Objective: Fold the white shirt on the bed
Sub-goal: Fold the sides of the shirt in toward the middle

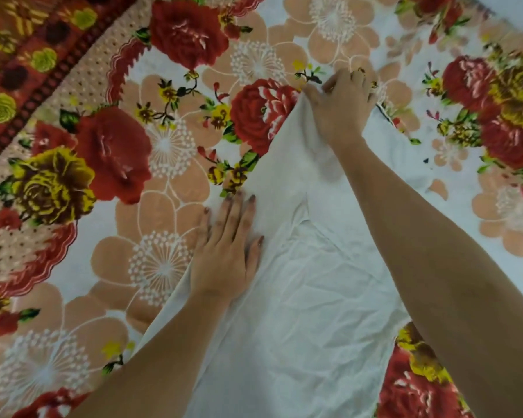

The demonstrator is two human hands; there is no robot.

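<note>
While I watch through the head camera, the white shirt (302,297) lies wrinkled on the flowered bedspread (151,206), broad at the near side and narrowing toward its far end. On the shirt's left edge the left hand (225,254) lies flat, fingers straight and slightly spread, pressing the cloth down. At the shirt's far tip the right hand (343,107) has its fingers curled and pinches the cloth between thumb and fingers.
</note>
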